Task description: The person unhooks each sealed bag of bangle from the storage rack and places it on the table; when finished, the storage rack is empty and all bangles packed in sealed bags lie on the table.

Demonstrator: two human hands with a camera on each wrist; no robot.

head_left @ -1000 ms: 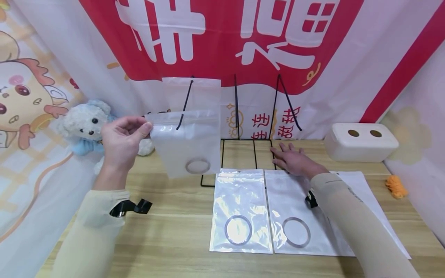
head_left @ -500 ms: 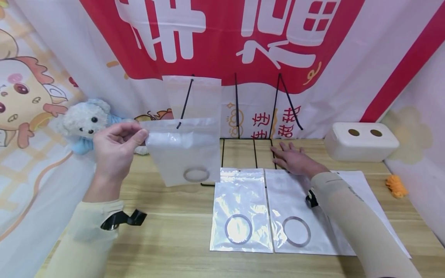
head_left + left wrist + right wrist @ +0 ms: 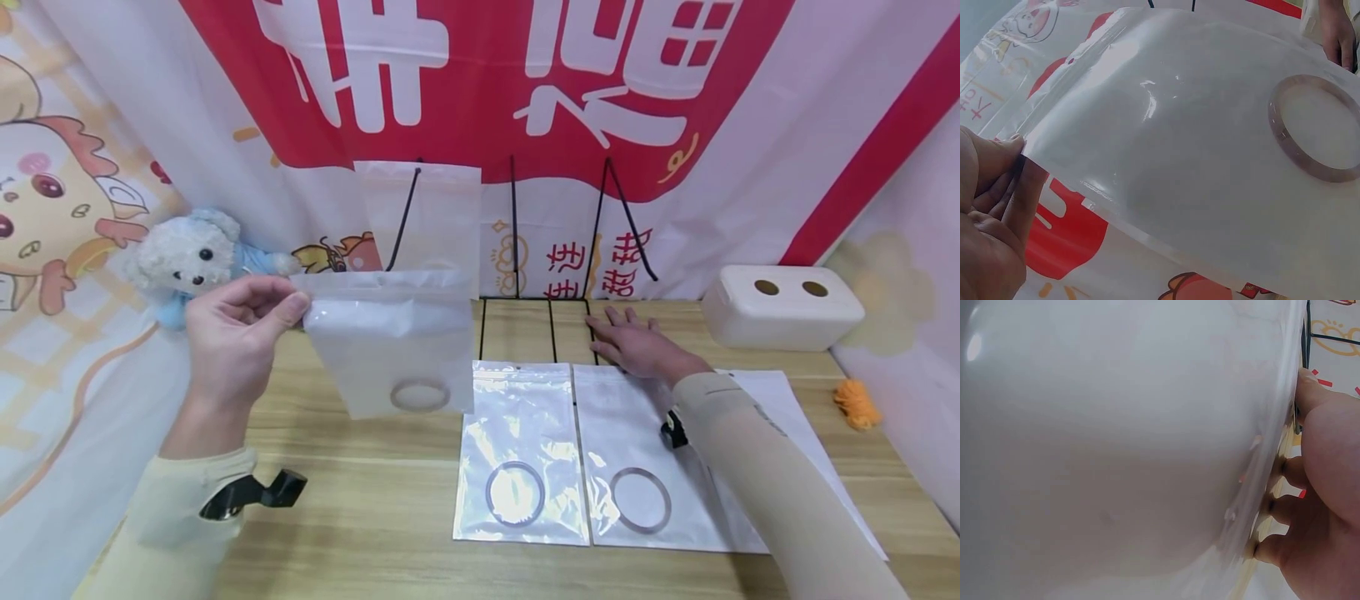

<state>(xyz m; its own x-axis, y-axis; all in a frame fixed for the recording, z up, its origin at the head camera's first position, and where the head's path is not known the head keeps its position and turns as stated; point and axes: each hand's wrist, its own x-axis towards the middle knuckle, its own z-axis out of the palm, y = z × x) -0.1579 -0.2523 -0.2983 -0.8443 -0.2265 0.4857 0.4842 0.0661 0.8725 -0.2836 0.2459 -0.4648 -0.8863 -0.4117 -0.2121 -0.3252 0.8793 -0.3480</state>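
My left hand (image 3: pixel 236 342) pinches the upper left corner of a translucent zip bag (image 3: pixel 375 350) between thumb and fingers. A mauve-brown bangle (image 3: pixel 1274 115) shows through it. The bag's top edge lies at the tip of a black hook (image 3: pixel 402 221), and another bag (image 3: pixel 442 200) hangs farther back on that hook. At the right, my right hand (image 3: pixel 637 342) rests with fingers spread by the black wire base (image 3: pixel 552 329) of the rack. In the right wrist view, a bag's plastic (image 3: pixel 1116 425) hides much of the scene beside the fingers.
Zip bags with bangles, one (image 3: pixel 517 425) in the middle and one (image 3: pixel 622 442) beside it, lie on the wooden table (image 3: pixel 360 517). A third bag (image 3: pixel 772 425) is partly under my right arm. Around stand a plush bear (image 3: pixel 198 250), a white box (image 3: pixel 780 308) and orange yarn (image 3: pixel 857 404).
My left hand has drawn the pinched bag down and toward me, its top edge sliding along the hook to the tip. My right hand has stayed in place.
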